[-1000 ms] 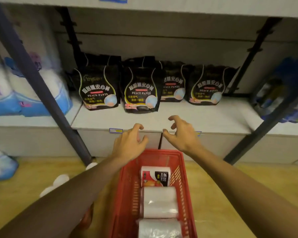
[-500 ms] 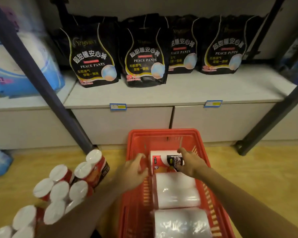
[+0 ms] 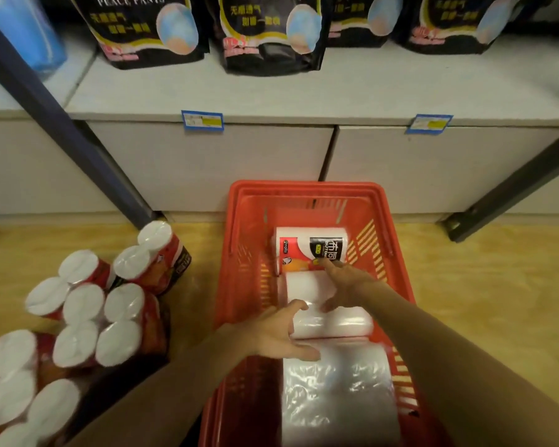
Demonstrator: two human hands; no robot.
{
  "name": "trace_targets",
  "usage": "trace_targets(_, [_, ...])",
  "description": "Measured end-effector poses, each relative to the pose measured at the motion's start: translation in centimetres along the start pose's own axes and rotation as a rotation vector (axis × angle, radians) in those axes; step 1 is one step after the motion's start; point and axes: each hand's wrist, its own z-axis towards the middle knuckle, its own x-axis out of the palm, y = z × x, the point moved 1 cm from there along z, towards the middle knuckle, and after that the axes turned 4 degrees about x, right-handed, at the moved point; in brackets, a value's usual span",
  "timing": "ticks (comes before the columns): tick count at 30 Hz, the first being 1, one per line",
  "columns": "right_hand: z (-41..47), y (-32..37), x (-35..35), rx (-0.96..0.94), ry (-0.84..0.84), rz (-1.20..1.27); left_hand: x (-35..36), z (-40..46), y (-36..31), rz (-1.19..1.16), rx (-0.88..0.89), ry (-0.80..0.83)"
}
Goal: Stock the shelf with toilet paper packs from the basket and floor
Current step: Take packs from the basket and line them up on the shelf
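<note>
Reaching into basket: both hands are down inside the red basket (image 3: 307, 191), which sits on the floor against the shelf base.
Left hand: the left hand (image 3: 273, 333) has fingers and thumb curled in a wide claw round the near-left end of the middle toilet paper pack (image 3: 326, 304); thumb lies along its near edge, but whether the grip has closed I cannot tell.
Right hand: the right hand (image 3: 344, 283) lies spread over the far-right part of the same pack, forefinger stretched onto the printed pack (image 3: 310, 248) beyond it, fingers fairly straight, nothing clasped.
Basket contents: three packs in a row, the printed one farthest, a clear-wrapped pack (image 3: 336, 395) nearest.
Floor packs: a cluster of red-wrapped roll packs (image 3: 78, 321) stands on the wooden floor (image 3: 484, 285) just left of the basket, white roll ends up.
Shelf: the white shelf (image 3: 368, 88) above carries black pouches (image 3: 265, 33) along its back; two blue price tags (image 3: 202, 121) sit on its front edge.
</note>
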Motion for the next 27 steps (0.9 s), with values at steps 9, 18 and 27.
trace_targets(9, [1.4, 0.0, 1.7, -0.030, 0.017, -0.153, 2.3, -0.7, -0.1, 0.042, -0.024, 0.078])
trace_targets(18, [1.4, 0.8, 0.2, -0.014, -0.036, -0.252, 1.8, -1.1, -1.7, 0.061, -0.037, 0.117])
trace_targets(27, [-0.6, 1.2, -0.6, -0.039, 0.029, -0.183, 2.0, -0.8, -3.5, 0.137, -0.103, 0.175])
